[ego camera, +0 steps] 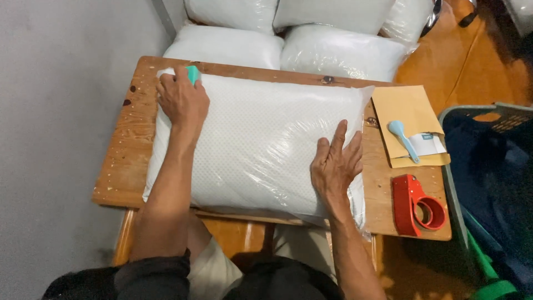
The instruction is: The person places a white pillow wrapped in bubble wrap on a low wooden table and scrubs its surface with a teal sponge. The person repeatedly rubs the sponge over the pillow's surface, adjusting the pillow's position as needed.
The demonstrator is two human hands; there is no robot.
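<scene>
dark sleeves and pale trousers seen at btm edge, nearest cam. right hand [335,165]: laid flat, fingers spread, nothing gripped, pressed on pillow [255,147] near its right end. left hand [182,100]: curled over small teal object [192,73] at pillow's far-left corner; object mostly hidden, kind not made out. pillow: white, bagged in clear plastic, laid across wooden table [119,166]. judged light, soft, slippery; best taken by both ends. red tape dispenser [416,205], brown envelope [408,119] at right.
</scene>
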